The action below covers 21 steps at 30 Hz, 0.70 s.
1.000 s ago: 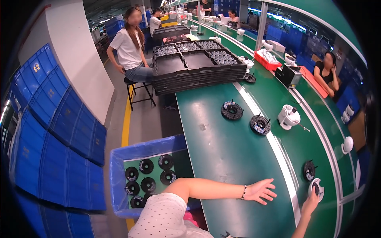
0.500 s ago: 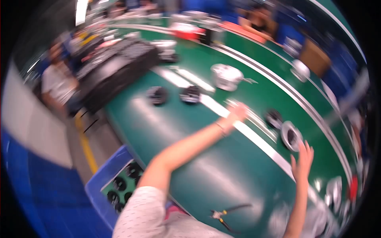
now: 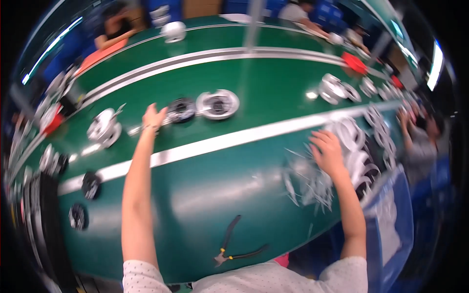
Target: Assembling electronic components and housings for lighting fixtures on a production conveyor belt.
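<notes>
1. Green belt ahead of me carries the parts: a black disc lies just left of a white housing with a dark centre.
2. I judge the step to be a reach for parts, with nothing gripped yet.
3. My left hand is partly open just beside the black disc; I see nothing in it, and blur hides whether it touches.
4. My right hand has its fingers loosely spread beside the white rings, near clear strips; it holds nothing I can see, and contact I cannot tell.
5. The next move, I think, calls for 1 hand closing on a rim, clear of the loose strips.
6. The pliers lie splayed between my 2 forearms, untouched.
</notes>
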Each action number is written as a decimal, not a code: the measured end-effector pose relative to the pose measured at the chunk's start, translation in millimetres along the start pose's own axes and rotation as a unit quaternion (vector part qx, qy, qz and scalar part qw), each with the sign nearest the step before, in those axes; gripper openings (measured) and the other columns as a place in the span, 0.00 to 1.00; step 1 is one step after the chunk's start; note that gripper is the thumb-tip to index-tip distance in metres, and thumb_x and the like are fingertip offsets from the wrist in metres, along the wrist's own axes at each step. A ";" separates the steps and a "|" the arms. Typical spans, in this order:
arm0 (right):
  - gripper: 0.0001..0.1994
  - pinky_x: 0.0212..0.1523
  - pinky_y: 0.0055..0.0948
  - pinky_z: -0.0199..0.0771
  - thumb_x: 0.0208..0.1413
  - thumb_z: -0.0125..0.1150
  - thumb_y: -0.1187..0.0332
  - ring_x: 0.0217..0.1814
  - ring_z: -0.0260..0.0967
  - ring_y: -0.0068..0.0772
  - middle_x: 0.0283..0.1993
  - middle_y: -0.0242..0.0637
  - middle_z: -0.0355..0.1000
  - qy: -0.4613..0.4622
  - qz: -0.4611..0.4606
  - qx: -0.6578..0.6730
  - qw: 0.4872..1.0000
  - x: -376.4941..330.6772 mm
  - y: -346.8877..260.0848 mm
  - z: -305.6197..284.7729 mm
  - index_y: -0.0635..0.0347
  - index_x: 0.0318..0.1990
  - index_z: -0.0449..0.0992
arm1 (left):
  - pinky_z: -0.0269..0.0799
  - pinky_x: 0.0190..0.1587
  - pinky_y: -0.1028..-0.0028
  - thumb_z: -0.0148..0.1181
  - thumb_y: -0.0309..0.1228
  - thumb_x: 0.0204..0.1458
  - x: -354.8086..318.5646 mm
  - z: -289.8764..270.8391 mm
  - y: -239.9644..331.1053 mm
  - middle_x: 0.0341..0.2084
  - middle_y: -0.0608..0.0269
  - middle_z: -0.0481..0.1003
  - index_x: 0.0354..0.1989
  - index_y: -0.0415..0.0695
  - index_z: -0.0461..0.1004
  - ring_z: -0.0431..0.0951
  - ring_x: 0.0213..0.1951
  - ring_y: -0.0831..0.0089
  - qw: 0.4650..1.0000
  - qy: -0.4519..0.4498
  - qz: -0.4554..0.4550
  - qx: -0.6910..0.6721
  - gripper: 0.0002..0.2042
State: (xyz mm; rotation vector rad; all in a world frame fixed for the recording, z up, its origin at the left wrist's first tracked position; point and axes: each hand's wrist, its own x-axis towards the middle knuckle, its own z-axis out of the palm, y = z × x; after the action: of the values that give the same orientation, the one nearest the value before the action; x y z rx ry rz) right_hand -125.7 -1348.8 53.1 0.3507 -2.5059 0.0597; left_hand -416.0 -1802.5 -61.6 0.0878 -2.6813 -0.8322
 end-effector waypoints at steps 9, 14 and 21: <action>0.10 0.33 0.36 0.66 0.40 0.61 0.63 0.34 0.66 0.43 0.28 0.41 0.68 0.082 0.245 -0.095 0.961 5.9 48.5 -23.9 0.61 0.26 0.75 | 0.64 0.14 0.85 0.54 0.30 0.48 -42.9 -31.3 45.4 0.21 0.63 0.71 0.40 0.37 0.66 0.70 0.17 0.79 0.867 -0.172 -0.194 -0.426 0.13; 0.15 0.31 0.41 0.65 0.39 0.62 0.59 0.27 0.66 0.49 0.23 0.48 0.68 -0.070 0.284 -0.108 0.950 -1.0 81.0 -3.9 0.65 0.19 0.73 | 0.68 0.15 0.81 0.53 0.28 0.49 -119.2 -72.7 38.1 0.23 0.61 0.71 0.35 0.37 0.65 0.70 0.14 0.77 0.820 -0.169 -0.153 -0.525 0.09; 0.08 0.29 0.38 0.59 0.41 0.59 0.71 0.27 0.61 0.43 0.21 0.41 0.64 0.105 0.129 -0.073 0.983 26.7 13.8 -32.7 0.64 0.17 0.68 | 0.74 0.24 0.79 0.50 0.28 0.51 -224.1 -142.1 5.0 0.33 0.60 0.71 0.43 0.40 0.60 0.75 0.27 0.75 0.778 -0.140 -0.192 -0.581 0.12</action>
State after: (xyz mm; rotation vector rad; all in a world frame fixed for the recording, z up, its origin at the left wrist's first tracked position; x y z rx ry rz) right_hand -131.9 -1337.8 95.7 -0.0402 -2.3141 0.0141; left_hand -157.6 -1840.4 -14.6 0.2183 -1.8712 -2.6165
